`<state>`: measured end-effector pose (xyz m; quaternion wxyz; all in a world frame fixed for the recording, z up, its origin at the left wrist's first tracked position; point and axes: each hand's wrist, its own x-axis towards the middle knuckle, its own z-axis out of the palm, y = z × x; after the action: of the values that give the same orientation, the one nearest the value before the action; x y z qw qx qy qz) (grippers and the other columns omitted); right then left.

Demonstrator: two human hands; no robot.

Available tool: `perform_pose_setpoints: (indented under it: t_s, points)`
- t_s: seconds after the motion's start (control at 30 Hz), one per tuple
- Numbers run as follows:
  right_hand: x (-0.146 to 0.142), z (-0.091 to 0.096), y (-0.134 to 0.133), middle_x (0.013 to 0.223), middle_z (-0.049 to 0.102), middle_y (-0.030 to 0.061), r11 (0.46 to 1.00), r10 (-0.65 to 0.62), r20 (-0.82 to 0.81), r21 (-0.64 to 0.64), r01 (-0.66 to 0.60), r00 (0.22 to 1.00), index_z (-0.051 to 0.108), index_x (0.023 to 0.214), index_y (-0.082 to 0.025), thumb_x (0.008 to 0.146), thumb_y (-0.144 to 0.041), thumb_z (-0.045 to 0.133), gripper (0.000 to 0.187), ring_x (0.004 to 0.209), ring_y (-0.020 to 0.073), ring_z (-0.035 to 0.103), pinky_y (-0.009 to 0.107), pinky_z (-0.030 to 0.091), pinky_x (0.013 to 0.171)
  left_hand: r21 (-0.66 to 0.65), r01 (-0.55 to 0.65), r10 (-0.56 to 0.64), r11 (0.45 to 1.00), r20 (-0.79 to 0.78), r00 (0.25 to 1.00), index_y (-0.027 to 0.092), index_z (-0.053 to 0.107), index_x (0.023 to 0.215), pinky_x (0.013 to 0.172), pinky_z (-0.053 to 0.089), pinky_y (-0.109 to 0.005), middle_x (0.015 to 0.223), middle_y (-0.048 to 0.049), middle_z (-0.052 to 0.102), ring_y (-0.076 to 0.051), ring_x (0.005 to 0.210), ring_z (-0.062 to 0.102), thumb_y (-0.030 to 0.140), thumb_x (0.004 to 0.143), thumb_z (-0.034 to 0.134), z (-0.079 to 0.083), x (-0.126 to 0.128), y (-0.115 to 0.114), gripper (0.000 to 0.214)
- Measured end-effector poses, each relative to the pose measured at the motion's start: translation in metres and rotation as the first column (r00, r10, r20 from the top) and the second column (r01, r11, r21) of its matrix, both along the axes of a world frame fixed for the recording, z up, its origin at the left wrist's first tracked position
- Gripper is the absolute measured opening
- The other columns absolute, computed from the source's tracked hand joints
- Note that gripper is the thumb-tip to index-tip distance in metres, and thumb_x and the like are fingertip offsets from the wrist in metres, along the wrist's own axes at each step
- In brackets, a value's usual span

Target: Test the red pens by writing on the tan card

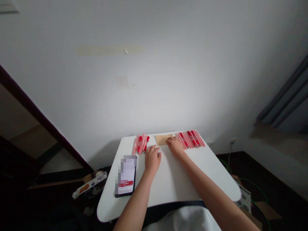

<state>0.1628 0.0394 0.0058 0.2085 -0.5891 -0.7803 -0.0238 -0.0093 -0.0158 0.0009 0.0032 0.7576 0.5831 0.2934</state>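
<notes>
Flat at the table's far middle lies a small brown paper rectangle (161, 139). My right hand (176, 147) is over its right end, the fingers bent together on the paper; the thumb is not clear. Nearer to me, my left hand (152, 158) rests palm down on the white table (172, 179), fingers apart and holding nothing. Left of the paper is a loose group of pink and red pens (141, 143), close to my left fingertips. A larger row of pink and red pens (191, 139) lies side by side just beyond my right hand.
A phone (126, 175) with its screen lit, partly pixelated, lies at the table's left side. Behind the table rises a white wall (154, 96). Boxes (90, 185) sit on the floor at the left, and green cables (255, 186) run along the floor at the right.
</notes>
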Motion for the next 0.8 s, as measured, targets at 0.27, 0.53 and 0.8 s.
perform_pose_setpoints:
  t_s: [0.27, 0.53, 0.8]
  points:
    - [-0.003, 0.000, 0.002, 0.111, 0.068, 0.0055, 0.999, -0.014, -0.012, 0.031, 0.015, 1.000, 0.070, 0.101, -0.023, 0.097, -0.027, 0.038, 0.033, 0.102, 0.0208, 0.052, 0.029, 0.042, 0.088, -0.006, -0.011, 0.011, 1.000, -0.043, 0.999, 0.021, 0.065, 0.109, 0.103, 0.040, -0.042, 0.120, -0.0087, 0.062, -0.024, 0.114, 0.053, 0.022, 0.084, 0.052, -0.001, 0.000, 0.001, 0.028]
    - [-0.005, 0.004, -0.013, 0.116, 0.065, 0.0067, 0.997, 0.004, -0.034, 0.080, -0.001, 0.999, 0.068, 0.108, -0.022, 0.095, -0.024, 0.040, 0.031, 0.106, 0.0224, 0.051, 0.032, 0.041, 0.093, -0.007, -0.032, 0.031, 0.999, -0.056, 0.998, 0.020, 0.066, 0.106, 0.101, 0.040, -0.041, 0.117, -0.0096, 0.062, -0.024, 0.112, 0.053, 0.023, 0.085, 0.051, 0.000, 0.000, -0.001, 0.027]
    - [0.013, -0.003, -0.040, 0.112, 0.067, 0.0068, 0.993, 0.086, -0.073, 0.091, -0.080, 0.994, 0.071, 0.103, -0.022, 0.091, -0.017, 0.047, 0.028, 0.104, 0.0221, 0.053, 0.033, 0.044, 0.092, -0.001, -0.096, 0.095, 0.995, -0.073, 0.993, 0.019, 0.067, 0.105, 0.099, 0.040, -0.040, 0.116, -0.0104, 0.061, -0.024, 0.111, 0.052, 0.023, 0.086, 0.049, 0.000, 0.000, -0.002, 0.026]
